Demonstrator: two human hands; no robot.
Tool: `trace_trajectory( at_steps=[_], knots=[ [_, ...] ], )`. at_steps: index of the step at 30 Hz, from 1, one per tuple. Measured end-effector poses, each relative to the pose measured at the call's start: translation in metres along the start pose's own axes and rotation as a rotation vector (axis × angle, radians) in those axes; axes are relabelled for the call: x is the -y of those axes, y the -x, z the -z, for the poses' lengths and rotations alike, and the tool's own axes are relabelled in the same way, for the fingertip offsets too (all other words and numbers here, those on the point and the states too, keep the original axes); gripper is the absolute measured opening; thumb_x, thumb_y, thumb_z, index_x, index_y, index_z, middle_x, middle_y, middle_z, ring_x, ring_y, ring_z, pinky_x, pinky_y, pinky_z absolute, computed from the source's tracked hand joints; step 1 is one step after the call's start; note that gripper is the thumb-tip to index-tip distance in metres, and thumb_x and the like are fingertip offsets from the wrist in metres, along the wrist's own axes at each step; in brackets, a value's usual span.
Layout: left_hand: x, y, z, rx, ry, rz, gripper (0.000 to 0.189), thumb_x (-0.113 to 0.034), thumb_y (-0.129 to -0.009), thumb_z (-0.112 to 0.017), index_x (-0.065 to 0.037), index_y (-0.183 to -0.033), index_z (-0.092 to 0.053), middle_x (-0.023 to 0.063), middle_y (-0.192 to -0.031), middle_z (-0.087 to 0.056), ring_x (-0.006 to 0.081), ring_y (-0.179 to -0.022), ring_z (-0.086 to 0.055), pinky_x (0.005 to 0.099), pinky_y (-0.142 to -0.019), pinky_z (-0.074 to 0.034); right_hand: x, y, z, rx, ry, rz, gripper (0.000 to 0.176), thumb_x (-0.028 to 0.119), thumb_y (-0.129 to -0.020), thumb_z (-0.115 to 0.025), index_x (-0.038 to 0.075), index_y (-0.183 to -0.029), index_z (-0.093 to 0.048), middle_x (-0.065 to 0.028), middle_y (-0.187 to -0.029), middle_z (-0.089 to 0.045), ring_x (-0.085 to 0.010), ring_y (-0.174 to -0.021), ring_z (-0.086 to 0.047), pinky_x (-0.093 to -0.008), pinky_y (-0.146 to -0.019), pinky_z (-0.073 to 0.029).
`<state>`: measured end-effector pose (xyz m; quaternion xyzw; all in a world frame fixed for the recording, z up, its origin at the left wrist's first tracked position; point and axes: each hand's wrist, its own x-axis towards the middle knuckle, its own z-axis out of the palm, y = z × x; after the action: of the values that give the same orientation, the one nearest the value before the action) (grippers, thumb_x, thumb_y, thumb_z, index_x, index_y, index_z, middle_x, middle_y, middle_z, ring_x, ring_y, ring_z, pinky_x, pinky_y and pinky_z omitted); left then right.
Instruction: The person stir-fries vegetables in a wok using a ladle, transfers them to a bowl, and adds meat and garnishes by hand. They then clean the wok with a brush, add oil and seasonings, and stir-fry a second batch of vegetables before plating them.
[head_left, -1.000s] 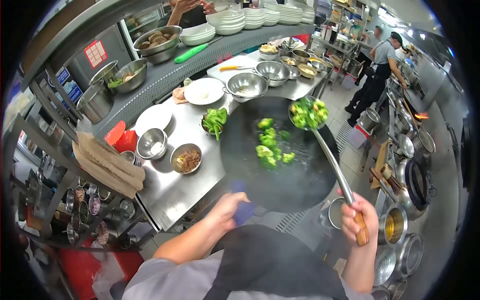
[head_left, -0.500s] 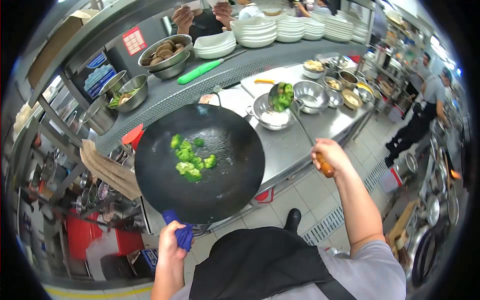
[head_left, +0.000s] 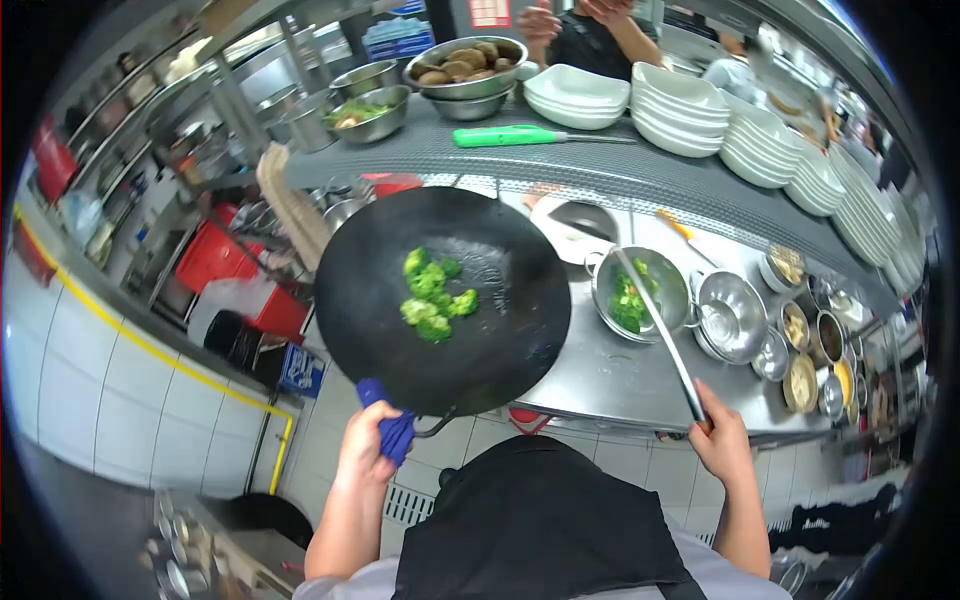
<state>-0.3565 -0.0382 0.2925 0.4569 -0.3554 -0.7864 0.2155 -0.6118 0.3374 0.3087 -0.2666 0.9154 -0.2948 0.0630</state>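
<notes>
My left hand (head_left: 372,445) grips the handle of a large black wok (head_left: 380,345) through a blue cloth (head_left: 396,432). Several broccoli florets (head_left: 430,290) lie in the wok, whose surface looks wet. In my right hand (head_left: 718,435) is a long-handled ladle (head_left: 660,325). Its shaft crosses over a metal strainer bowl (head_left: 678,280), and its dark scoop appears tilted beyond the bowl's far rim. Green broccoli pieces (head_left: 628,302) sit inside that bowl. The ladle's grip is mostly hidden by my fingers.
Right of the strainer stand an empty steel bowl (head_left: 733,312) and several small ingredient containers. On the shelf are a green-handled tool (head_left: 510,136), stacked white dishes (head_left: 678,110) and a bowl of brown mushroom-like pieces (head_left: 465,65). Another person's hands (head_left: 610,20) show behind it.
The broccoli that was in the ladle now lies in the strainer bowl. My right hand has turned the ladle over. The view has swung, and the wok remains in my left hand.
</notes>
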Motion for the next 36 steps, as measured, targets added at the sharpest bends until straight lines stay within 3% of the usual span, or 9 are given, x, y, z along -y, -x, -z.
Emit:
trace_trajectory(
  at_steps=[4,7,10,13,22,26,29,32,36],
  knots=[
    [0.019,0.005,-0.041,0.015,0.064,-0.015,0.014,-0.012,-0.071,-0.057,-0.002,-0.078,-0.051,0.0093,-0.062,-0.055,0.0211,-0.046,-0.053,0.0322,-0.04,-0.044,0.012,-0.067,-0.03,0.217,0.027,0.345,0.059,0.011,-0.075,-0.056,0.014,-0.133,-0.046,-0.0203,-0.088,-0.064,-0.0374,-0.079,-0.062,-0.044,-0.072,-0.049],
    [0.03,-0.004,-0.063,0.033,0.133,-0.018,0.015,-0.012,-0.071,-0.057,-0.001,-0.079,-0.051,0.0089,-0.061,-0.054,0.0209,-0.045,-0.053,0.0314,-0.04,-0.045,0.02,-0.094,-0.048,0.216,0.083,0.471,0.061,0.012,-0.075,-0.056,0.015,-0.135,-0.044,-0.0183,-0.087,-0.064,-0.0369,-0.077,-0.062,-0.0447,-0.071,-0.05],
    [0.03,-0.005,-0.083,0.05,0.126,-0.009,0.015,-0.012,-0.071,-0.057,-0.002,-0.08,-0.05,0.0087,-0.061,-0.054,0.0203,-0.044,-0.054,0.0305,-0.038,-0.045,0.009,-0.104,-0.03,0.32,0.442,0.519,0.068,0.016,-0.076,-0.058,0.019,-0.14,-0.036,-0.0145,-0.086,-0.063,-0.0335,-0.074,-0.063,-0.0438,-0.068,-0.051],
    [0.026,-0.024,-0.097,0.043,0.055,-0.054,0.016,-0.021,-0.073,-0.055,-0.005,-0.073,-0.051,0.007,-0.056,-0.053,0.0206,-0.041,-0.05,0.0315,-0.037,-0.041,-0.037,-0.118,-0.001,0.247,0.619,0.679,0.07,0.016,-0.078,-0.06,0.024,-0.142,-0.032,-0.0104,-0.084,-0.062,-0.0291,-0.069,-0.063,-0.0408,-0.062,-0.052],
    [0.029,-0.02,-0.13,-0.037,0.065,-0.148,0.015,-0.017,-0.072,-0.056,-0.004,-0.075,-0.049,0.008,-0.055,-0.051,0.0205,-0.04,-0.049,0.0313,-0.037,-0.041,-0.131,-0.121,0.1,0.012,0.956,0.663,0.071,0.007,-0.074,-0.059,0.026,-0.139,-0.039,-0.0082,-0.075,-0.058,-0.0238,-0.067,-0.061,-0.0366,-0.061,-0.048],
    [0.033,-0.019,-0.139,-0.099,0.051,-0.195,0.004,-0.006,-0.072,-0.054,-0.003,-0.073,-0.05,0.0033,-0.06,-0.049,0.0157,-0.048,-0.05,0.0292,-0.044,-0.044,-0.161,-0.097,0.131,-0.099,1.002,0.615,0.076,0.007,-0.07,-0.063,0.025,-0.139,-0.038,-0.0084,-0.075,-0.057,-0.025,-0.069,-0.06,-0.038,-0.062,-0.049],
    [0.035,-0.022,-0.14,-0.082,0.056,-0.209,0.003,-0.004,-0.072,-0.053,-0.003,-0.073,-0.052,0.003,-0.062,-0.049,0.0146,-0.05,-0.051,0.0283,-0.046,-0.044,-0.159,-0.078,0.118,-0.084,0.869,0.521,0.078,0.006,-0.068,-0.064,0.025,-0.139,-0.038,-0.0081,-0.075,-0.058,-0.0265,-0.067,-0.06,-0.0398,-0.064,-0.05],
    [0.041,-0.032,-0.135,-0.027,0.06,-0.233,0.006,-0.008,-0.072,-0.054,-0.004,-0.075,-0.051,0.0044,-0.06,-0.05,0.0167,-0.046,-0.05,0.0299,-0.042,-0.043,-0.097,-0.077,0.074,0.026,0.706,0.429,0.07,0.011,-0.072,-0.06,0.024,-0.138,-0.04,-0.0123,-0.085,-0.063,-0.031,-0.073,-0.063,-0.0407,-0.067,-0.051],
    [0.041,-0.031,-0.133,-0.005,0.062,-0.253,0.009,-0.014,-0.073,-0.055,-0.007,-0.076,-0.05,0.0048,-0.059,-0.052,0.0181,-0.042,-0.049,0.0308,-0.036,-0.041,-0.048,-0.103,-0.019,0.068,0.531,0.519,0.07,0.009,-0.077,-0.054,0.025,-0.142,-0.033,-0.014,-0.088,-0.062,-0.0308,-0.075,-0.064,-0.0419,-0.068,-0.052]
  ],
)
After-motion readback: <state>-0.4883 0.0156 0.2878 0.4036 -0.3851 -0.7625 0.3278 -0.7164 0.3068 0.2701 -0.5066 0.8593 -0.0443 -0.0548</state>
